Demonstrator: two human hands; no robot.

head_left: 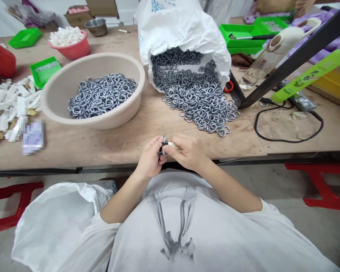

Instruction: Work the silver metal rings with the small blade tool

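Observation:
Just above the table's front edge, my left hand (149, 159) is closed around a few grey rings (164, 139). From the right, my right hand (192, 152) grips a small tool with a cream handle (173, 145) and a dark end. That dark end meets the rings between my fingers; its exact kind is hard to make out. Beyond my hands, a heap of loose grey rings (198, 102) spills out of a white sack (184, 30) lying on its side. To its left, a wide beige basin (93, 122) holds many more such rings.
White pieces (5, 102) are piled at the left, near a green tray (45, 71) and a red bowl (76, 51). At right stand a dark slanted post (289, 58), a bottle (257, 70) and a black cable (289, 141). Red stools (323, 185) flank me below the table (116, 149).

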